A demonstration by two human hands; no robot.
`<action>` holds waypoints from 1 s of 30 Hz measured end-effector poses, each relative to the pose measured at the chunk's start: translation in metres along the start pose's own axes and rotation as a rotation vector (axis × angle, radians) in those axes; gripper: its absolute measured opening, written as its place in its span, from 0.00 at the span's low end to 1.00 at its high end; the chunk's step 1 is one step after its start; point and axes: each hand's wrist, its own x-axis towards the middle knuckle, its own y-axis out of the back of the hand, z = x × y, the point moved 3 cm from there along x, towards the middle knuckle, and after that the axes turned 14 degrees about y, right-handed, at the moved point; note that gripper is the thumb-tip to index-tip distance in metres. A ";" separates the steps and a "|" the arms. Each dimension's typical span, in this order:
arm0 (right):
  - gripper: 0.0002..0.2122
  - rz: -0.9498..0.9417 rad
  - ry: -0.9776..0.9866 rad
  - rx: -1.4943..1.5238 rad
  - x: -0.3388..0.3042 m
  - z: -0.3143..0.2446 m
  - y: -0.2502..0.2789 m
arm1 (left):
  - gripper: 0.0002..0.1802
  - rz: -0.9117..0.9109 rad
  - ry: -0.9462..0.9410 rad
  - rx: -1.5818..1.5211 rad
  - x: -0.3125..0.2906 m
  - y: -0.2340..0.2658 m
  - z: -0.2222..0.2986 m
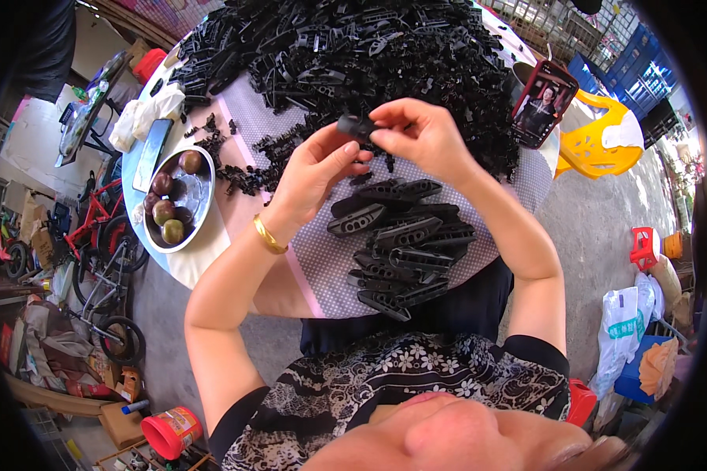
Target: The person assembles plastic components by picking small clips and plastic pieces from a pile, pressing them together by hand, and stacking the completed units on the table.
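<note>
Over the near side of the pile, both hands meet at a small black plastic part (355,125). My left hand (316,171), with a gold bracelet at the wrist, grips it from the left. From the right, my right hand (426,140) pinches its other end between thumb and fingertips. The fingers partly hide the part, so its full shape cannot be made out. Just below lies a loose stack of long black slotted plastic pieces (407,231). Beyond the hands, a large heap of black plastic parts (330,59) covers the far side of the round table.
On the left of the table (263,282) stand a metal bowl (205,206) with several round purple-green fruits, a phone-like slab (152,149) and a white bag (145,118). A propped phone (543,104) stands at the right edge, near a yellow chair (597,145). Bicycles (106,275) stand at left.
</note>
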 end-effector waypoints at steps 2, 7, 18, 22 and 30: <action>0.14 -0.050 0.087 -0.116 -0.004 -0.011 -0.012 | 0.22 -0.059 -0.011 -0.087 0.002 0.000 -0.002; 0.15 0.013 -0.048 0.237 -0.001 0.005 -0.013 | 0.21 0.014 -0.059 -0.001 -0.002 -0.005 0.003; 0.11 -0.290 -0.397 0.472 -0.002 0.017 -0.004 | 0.20 -0.012 -0.290 0.719 -0.019 -0.018 0.014; 0.12 -0.103 -0.259 0.363 0.001 0.003 -0.006 | 0.20 0.054 -0.293 0.717 -0.023 -0.019 0.016; 0.10 0.128 0.003 0.002 0.004 -0.007 0.013 | 0.14 0.161 -0.228 0.312 -0.019 -0.014 0.017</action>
